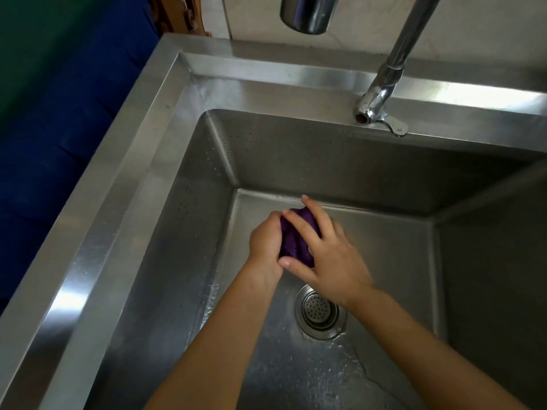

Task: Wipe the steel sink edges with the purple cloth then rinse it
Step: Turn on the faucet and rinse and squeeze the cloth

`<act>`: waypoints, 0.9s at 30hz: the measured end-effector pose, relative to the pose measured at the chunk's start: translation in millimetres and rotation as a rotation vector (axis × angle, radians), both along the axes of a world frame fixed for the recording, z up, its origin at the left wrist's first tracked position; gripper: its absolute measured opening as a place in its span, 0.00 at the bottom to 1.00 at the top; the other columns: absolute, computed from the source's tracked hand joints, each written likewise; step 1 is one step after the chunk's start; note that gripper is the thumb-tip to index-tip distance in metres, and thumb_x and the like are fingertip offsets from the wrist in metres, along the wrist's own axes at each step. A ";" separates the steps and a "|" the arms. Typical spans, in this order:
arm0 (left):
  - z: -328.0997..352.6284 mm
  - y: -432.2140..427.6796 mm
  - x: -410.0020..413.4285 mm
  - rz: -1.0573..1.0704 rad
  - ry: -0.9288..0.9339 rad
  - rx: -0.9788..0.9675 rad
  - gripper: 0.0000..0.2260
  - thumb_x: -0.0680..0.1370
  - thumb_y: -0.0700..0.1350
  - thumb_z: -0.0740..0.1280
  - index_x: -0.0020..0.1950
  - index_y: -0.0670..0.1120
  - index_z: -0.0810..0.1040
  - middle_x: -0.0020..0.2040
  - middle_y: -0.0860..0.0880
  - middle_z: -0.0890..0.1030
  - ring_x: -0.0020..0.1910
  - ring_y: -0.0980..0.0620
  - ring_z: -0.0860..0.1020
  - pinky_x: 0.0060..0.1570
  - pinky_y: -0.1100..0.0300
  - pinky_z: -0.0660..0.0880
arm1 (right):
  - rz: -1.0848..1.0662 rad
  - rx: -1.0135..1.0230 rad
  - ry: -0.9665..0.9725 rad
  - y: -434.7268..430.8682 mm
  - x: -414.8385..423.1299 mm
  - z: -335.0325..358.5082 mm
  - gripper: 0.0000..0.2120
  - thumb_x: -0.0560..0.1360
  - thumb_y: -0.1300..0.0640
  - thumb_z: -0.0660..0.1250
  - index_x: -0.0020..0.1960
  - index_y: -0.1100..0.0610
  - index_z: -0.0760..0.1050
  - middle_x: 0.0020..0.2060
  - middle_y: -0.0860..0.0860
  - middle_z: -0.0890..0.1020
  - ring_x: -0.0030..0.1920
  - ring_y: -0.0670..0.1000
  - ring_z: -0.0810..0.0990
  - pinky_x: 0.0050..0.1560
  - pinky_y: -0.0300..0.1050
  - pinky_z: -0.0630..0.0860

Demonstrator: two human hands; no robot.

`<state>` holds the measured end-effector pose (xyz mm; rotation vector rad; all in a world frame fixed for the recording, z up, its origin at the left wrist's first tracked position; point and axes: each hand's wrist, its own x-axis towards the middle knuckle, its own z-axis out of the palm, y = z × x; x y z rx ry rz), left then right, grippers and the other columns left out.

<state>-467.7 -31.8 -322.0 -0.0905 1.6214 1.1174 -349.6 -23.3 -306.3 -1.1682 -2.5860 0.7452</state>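
Observation:
Both my hands are down inside the steel sink [124, 208], above the basin floor. The purple cloth [291, 238] is bunched into a dark ball between them. My left hand [265, 241] grips its left side with curled fingers. My right hand [322, 250] lies over its right side, fingers spread across the top and thumb underneath. Most of the cloth is hidden by the two hands. No water stream is visible from the tap [384, 93] at the sink's back edge. The basin floor is wet near the drain.
A round drain strainer [319, 312] sits in the basin floor just below my right wrist. The tap's lever [395, 127] points right over the back rim. A steel cylinder [309, 13] hangs on the tiled wall above. Dark blue fabric [50, 137] lies left of the sink.

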 end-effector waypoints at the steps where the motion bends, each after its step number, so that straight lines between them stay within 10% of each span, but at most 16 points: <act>1: -0.3 1.1 2.3 -0.009 -0.070 0.002 0.09 0.71 0.49 0.64 0.39 0.44 0.80 0.37 0.44 0.82 0.37 0.45 0.80 0.40 0.53 0.79 | 0.021 -0.002 0.038 3.1 -0.2 -5.4 0.34 0.70 0.29 0.54 0.72 0.42 0.56 0.75 0.51 0.58 0.67 0.59 0.67 0.63 0.58 0.70; 7: 12.4 -3.8 13.6 -0.059 -0.192 -0.042 0.10 0.74 0.43 0.60 0.33 0.46 0.72 0.25 0.49 0.72 0.23 0.53 0.72 0.21 0.67 0.66 | 0.120 0.197 0.240 29.7 -0.8 -13.4 0.33 0.71 0.31 0.57 0.57 0.58 0.75 0.50 0.55 0.78 0.53 0.58 0.73 0.57 0.46 0.70; 11: 21.5 -15.5 25.4 -0.109 0.107 0.029 0.16 0.77 0.46 0.58 0.30 0.44 0.72 0.18 0.48 0.70 0.16 0.51 0.67 0.17 0.67 0.60 | 0.105 0.171 0.287 31.4 -3.0 -10.7 0.29 0.76 0.36 0.51 0.46 0.60 0.76 0.40 0.55 0.76 0.40 0.56 0.74 0.43 0.44 0.68; 18: 5.4 -22.0 36.0 -0.117 0.782 0.012 0.23 0.81 0.51 0.55 0.26 0.48 0.69 0.27 0.50 0.73 0.33 0.47 0.73 0.36 0.57 0.65 | -0.292 -0.049 0.327 8.1 -8.6 -25.5 0.24 0.75 0.43 0.48 0.37 0.58 0.73 0.30 0.55 0.79 0.30 0.58 0.77 0.33 0.48 0.74; 27: -17.6 -33.9 30.1 -0.344 1.080 0.098 0.25 0.77 0.54 0.49 0.28 0.42 0.73 0.27 0.41 0.77 0.28 0.46 0.72 0.32 0.58 0.62 | -0.600 -0.490 0.256 -3.3 -17.6 -33.7 0.21 0.80 0.55 0.53 0.28 0.54 0.65 0.25 0.51 0.72 0.27 0.48 0.70 0.28 0.39 0.64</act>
